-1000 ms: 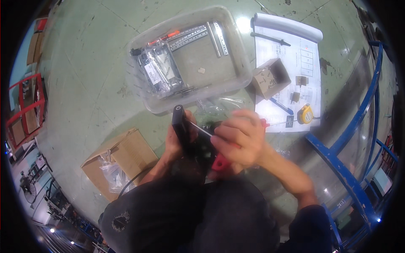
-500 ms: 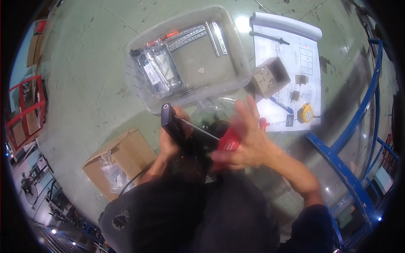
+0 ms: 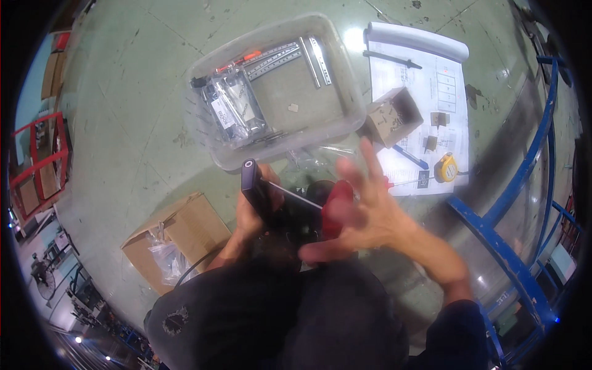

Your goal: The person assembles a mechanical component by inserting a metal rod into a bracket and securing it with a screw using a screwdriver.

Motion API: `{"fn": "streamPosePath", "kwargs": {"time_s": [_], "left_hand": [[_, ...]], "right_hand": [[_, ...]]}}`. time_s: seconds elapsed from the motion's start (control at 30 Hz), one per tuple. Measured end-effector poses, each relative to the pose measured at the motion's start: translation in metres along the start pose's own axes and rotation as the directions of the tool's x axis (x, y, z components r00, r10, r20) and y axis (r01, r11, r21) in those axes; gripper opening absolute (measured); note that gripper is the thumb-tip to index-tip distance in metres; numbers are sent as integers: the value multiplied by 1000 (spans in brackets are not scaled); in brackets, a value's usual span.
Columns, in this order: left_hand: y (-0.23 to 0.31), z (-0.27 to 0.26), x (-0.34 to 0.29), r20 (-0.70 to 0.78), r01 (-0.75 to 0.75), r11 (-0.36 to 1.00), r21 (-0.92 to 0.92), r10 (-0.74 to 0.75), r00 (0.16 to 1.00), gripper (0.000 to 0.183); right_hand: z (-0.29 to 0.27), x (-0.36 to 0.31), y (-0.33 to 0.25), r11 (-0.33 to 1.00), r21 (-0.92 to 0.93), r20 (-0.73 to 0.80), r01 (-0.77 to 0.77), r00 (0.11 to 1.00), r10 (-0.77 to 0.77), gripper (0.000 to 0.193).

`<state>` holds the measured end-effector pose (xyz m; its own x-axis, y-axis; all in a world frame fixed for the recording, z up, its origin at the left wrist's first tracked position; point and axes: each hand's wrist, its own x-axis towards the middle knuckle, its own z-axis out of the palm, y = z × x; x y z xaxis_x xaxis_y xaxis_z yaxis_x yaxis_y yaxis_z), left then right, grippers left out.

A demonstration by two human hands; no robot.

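My left hand [image 3: 248, 213] is closed round a black rectangular bar [image 3: 251, 182] with a round fitting in its end face. From the bar's side, the metal shaft of a screwdriver [image 3: 296, 195] runs toward its red handle [image 3: 334, 208]. My right hand [image 3: 376, 216] is loosely around that handle, thumb and fingers spread and partly smeared by motion. Where the shaft's tip meets the bar is hidden by the bar and fingers. A second red-handled screwdriver [image 3: 404, 183] lies on the paper, its handle partly behind my right hand.
Ahead stands a clear plastic bin [image 3: 353, 92] with metal rails and bagged parts. Drawing sheets [image 3: 453, 71] carry a small cardboard box [image 3: 391, 120], a marker [image 3: 410, 156] and a yellow tape measure [image 3: 447, 168]. An open carton [image 3: 197, 225] sits left; a blue metal frame [image 3: 493, 243] stands right.
My right hand's fingers and thumb have opened wider around the red handle, and the handle has turned. The black bar has shifted slightly to the right and down.
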<state>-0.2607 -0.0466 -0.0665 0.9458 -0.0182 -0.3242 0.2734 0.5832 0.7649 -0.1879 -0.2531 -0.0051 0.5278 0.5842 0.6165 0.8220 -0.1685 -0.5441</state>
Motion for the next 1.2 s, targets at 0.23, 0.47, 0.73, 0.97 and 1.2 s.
{"fn": "streamPosePath", "kwargs": {"time_s": [0.23, 0.47, 0.73, 0.97, 1.2], "left_hand": [[-5, -9, -3, 33, -17, 999, 38, 16, 999, 43], [-9, -9, -5, -32, -62, 997, 40, 64, 997, 37], [8, 2, -1, -67, 223, 929, -295, -253, 965, 30], [-2, -12, 0, -18, -52, 994, 97, 54, 998, 35], [-6, -2, -1, 26, 31, 998, 50, -33, 999, 45]], "right_hand": [[-7, 14, -16, 915, -110, 135, -387, 907, 400, 42], [7, -5, -21, -226, 577, 593, -785, 212, 777, 93], [-4, 10, 15, 958, -147, -27, 246, 967, -252, 70], [1, 12, -23, -486, 504, 745, -714, 75, 663, 49], [17, 1, -12, 693, 637, -196, -338, 798, 569, 72]]}}
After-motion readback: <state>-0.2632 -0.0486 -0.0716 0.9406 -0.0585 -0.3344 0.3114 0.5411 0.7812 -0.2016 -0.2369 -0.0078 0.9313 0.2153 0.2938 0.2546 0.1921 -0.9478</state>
